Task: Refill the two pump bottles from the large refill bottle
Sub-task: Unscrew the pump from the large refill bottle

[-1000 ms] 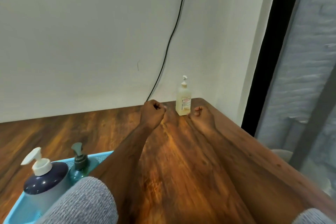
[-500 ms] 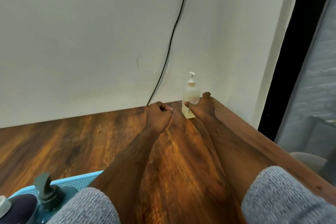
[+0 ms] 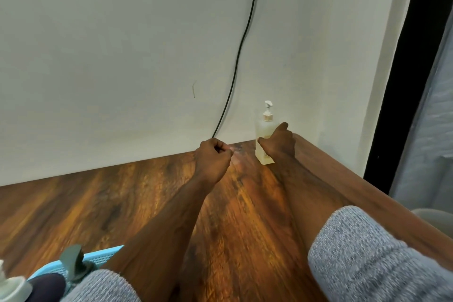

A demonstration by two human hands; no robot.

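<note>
Right hand [image 3: 278, 142] newly wrapped around upright pump bottle [image 3: 263, 135], nozzle rightward; left hand [image 3: 212, 157] fisted, empty.

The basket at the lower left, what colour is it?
Light blue plastic mesh basket, seen in the head view.

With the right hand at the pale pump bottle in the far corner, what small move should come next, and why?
Probably close the right hand fully round the pale pump bottle and draw it toward the blue basket. The bottle stands upright in the far corner against the wall, away from the other bottles, and the left hand is a fist holding nothing.
</note>
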